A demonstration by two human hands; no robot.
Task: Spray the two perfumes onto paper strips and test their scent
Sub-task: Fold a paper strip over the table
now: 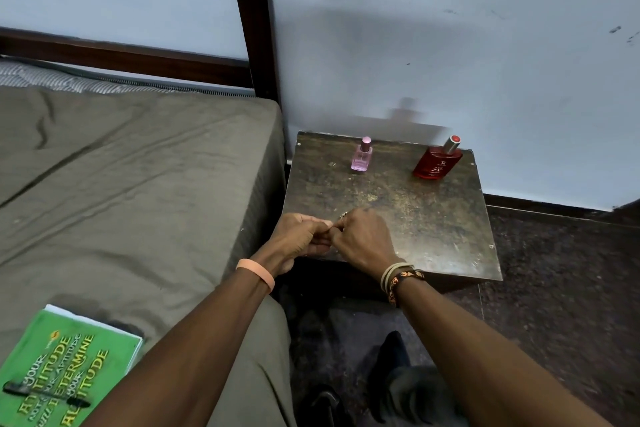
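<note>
Meeting over the front-left edge of the table [415,218], left hand [299,236] and right hand [363,237] curl together — holding what, I cannot tell — and a hasty reach could topple the 2 back-edge perfumes, pink bottle [361,156] and red bottle [437,165].

Left hand [298,236], right hand [363,241] touching, fingers [317,225] curled, above table [433,218]; pink bottle [362,159], red bottle [437,165] behind.
</note>
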